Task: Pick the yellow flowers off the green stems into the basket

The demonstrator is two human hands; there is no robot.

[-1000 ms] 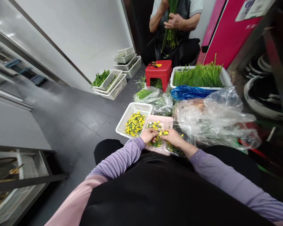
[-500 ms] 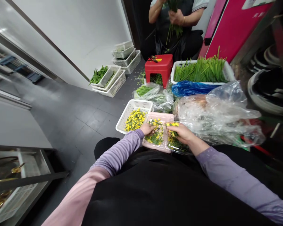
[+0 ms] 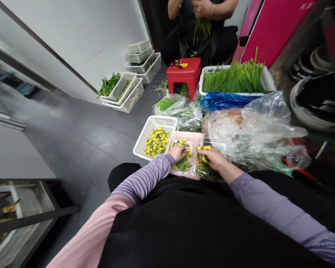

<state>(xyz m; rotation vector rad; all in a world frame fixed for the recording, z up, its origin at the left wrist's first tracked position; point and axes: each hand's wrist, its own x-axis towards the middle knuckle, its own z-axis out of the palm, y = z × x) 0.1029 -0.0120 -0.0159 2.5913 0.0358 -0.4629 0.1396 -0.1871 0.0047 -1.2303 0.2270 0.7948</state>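
A pink tray (image 3: 195, 138) rests by my lap, with yellow flowers and green stems (image 3: 184, 163) in it. My left hand (image 3: 178, 152) is over its left part, fingers pinched together among the flowers; what they hold is too small to tell. At the tray's right side my right hand (image 3: 214, 158) has its fingers closed on yellow flowers (image 3: 203, 149), above a clear plastic pack with more flowers. A white basket (image 3: 139, 143) left of the tray holds a heap of yellow flowers (image 3: 157, 141).
Behind the tray are bagged greens (image 3: 181, 109), a red stool (image 3: 184, 72), a basket of green stalks (image 3: 234, 80) and a blue bag (image 3: 226, 100). Clear plastic bags (image 3: 254, 137) lie right. Stacked baskets (image 3: 125, 95) stand left. A person (image 3: 202, 26) opposite holds a green bunch.
The view has shifted slightly, so the scene sits a little further left and higher. My left hand has moved slightly right over the tray. The person opposite has lowered one hand toward the bunch.
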